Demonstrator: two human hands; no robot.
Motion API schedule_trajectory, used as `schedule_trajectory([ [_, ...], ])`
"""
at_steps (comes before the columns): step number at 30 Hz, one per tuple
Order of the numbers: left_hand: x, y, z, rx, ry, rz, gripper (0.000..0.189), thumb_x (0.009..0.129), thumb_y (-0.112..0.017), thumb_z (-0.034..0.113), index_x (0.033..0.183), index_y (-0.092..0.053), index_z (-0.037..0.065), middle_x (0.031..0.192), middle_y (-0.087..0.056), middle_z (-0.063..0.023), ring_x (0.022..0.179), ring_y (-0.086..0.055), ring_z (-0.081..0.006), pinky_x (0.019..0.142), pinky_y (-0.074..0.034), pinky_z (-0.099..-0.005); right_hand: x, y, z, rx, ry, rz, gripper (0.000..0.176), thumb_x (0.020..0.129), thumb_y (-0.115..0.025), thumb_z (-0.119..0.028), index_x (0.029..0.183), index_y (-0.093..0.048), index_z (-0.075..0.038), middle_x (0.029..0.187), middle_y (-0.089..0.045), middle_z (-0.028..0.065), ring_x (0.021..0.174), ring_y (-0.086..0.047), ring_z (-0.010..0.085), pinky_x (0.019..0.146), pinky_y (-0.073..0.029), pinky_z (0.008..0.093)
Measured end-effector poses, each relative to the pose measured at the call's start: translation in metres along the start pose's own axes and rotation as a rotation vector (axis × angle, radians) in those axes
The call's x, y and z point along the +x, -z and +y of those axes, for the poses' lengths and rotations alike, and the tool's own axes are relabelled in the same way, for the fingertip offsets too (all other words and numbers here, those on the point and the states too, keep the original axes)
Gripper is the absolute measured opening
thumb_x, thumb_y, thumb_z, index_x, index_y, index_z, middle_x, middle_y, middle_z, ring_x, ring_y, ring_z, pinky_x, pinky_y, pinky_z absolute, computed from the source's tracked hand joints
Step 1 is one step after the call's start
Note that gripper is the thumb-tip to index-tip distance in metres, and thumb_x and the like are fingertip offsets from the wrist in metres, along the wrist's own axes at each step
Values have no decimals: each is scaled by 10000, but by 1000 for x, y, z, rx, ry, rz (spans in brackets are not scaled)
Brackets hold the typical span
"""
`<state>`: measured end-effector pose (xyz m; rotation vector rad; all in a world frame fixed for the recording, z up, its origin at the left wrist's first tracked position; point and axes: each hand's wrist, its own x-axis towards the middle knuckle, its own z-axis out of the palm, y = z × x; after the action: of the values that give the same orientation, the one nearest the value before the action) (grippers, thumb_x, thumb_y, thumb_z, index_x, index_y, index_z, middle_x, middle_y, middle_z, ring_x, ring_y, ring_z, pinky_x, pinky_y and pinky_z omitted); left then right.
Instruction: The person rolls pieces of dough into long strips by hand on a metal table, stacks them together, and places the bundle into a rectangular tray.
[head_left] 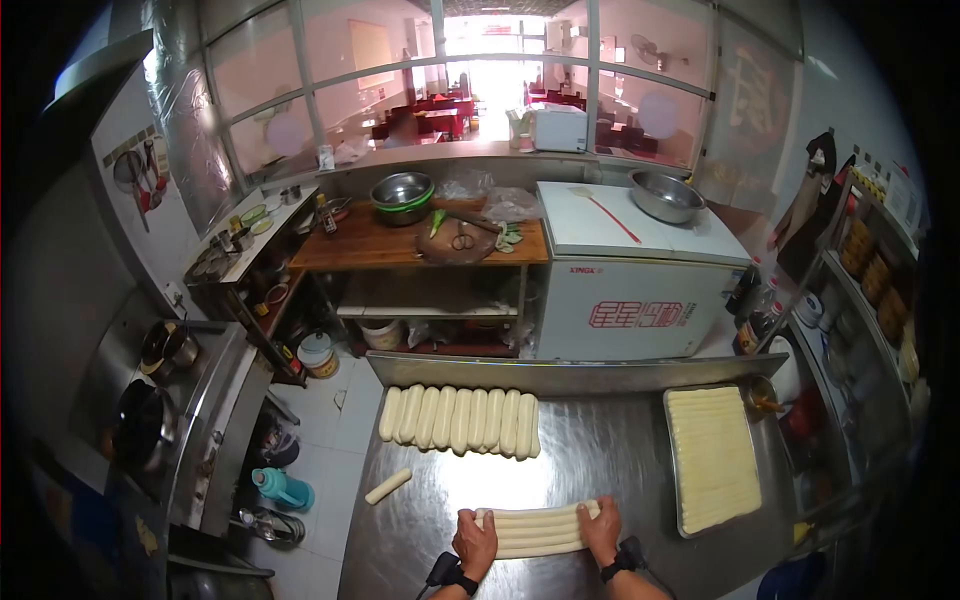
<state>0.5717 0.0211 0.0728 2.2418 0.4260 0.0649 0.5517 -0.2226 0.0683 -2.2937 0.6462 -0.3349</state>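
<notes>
Several long dough strips (535, 530) lie side by side on the steel worktop (420, 540), right in front of me. My left hand (475, 540) grips their left ends, thumb on top. At the right ends, my right hand (600, 530) holds the same strips in the same way. Beyond them stands a row of thick dough rolls (460, 420), packed side by side. One short dough piece (388, 487) lies alone to the left. On the right is a metal tray (680, 500) filled with pale dough strips (712, 455).
A raised steel edge (570, 375) bounds the worktop at the back. A bowl with a brush (763, 393) sits beside the tray. Behind are a white chest freezer (630, 300) and a wooden counter (380, 250). A turquoise flask (283, 489) stands on the floor at left.
</notes>
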Motion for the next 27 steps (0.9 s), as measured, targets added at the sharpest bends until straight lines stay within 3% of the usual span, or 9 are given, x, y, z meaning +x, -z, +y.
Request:
schedule_trajectory([
  [7,-14,14,22,-109,-99,48,293,978,-705,219,1068,-522,10,948,-649,-249,866,-645,-453,787,-503,-501,-2,46,-12,226,133,-53,301,825,-858,-164,1001,-663,-18,967,-687,176,900,-667,356,817,-538,438],
  [9,-19,5,34,-146,-201,106,276,979,-698,178,1046,-499,-2,905,-588,-236,816,-590,-394,782,-480,-483,14,73,-6,222,256,9,294,836,-853,-174,1001,-665,-19,964,-685,160,894,-670,344,807,-539,430],
  [11,-30,-5,71,-173,-145,42,257,986,-680,152,1040,-482,-3,881,-509,-157,806,-505,-283,769,-451,-444,33,113,7,294,151,-1,318,857,-847,-198,1054,-678,-13,1010,-699,177,932,-685,340,843,-548,424],
  [13,-44,-40,101,-340,-242,18,229,996,-661,144,1018,-475,13,900,-457,-79,823,-434,-203,760,-427,-395,60,155,35,321,127,18,340,852,-856,-195,1070,-680,-4,1022,-705,178,947,-690,323,863,-552,412],
  [16,-68,-106,151,-388,-327,-44,200,1020,-649,130,987,-483,24,924,-446,-27,867,-427,-144,770,-419,-322,112,211,91,328,96,40,356,838,-871,-183,1068,-677,7,1016,-703,176,953,-693,302,875,-561,397],
  [21,-89,-219,258,-472,-390,-55,221,1028,-658,156,972,-485,30,929,-460,-29,874,-444,-137,796,-437,-316,215,279,168,206,184,133,373,851,-859,-211,1093,-666,-2,1032,-707,189,952,-692,337,854,-553,433],
  [27,-58,-301,335,-487,-518,7,251,1041,-681,200,988,-494,40,921,-473,-12,830,-437,-107,742,-425,-285,316,281,212,286,242,222,356,874,-829,-210,1102,-654,-1,1032,-696,184,978,-682,335,876,-545,424],
])
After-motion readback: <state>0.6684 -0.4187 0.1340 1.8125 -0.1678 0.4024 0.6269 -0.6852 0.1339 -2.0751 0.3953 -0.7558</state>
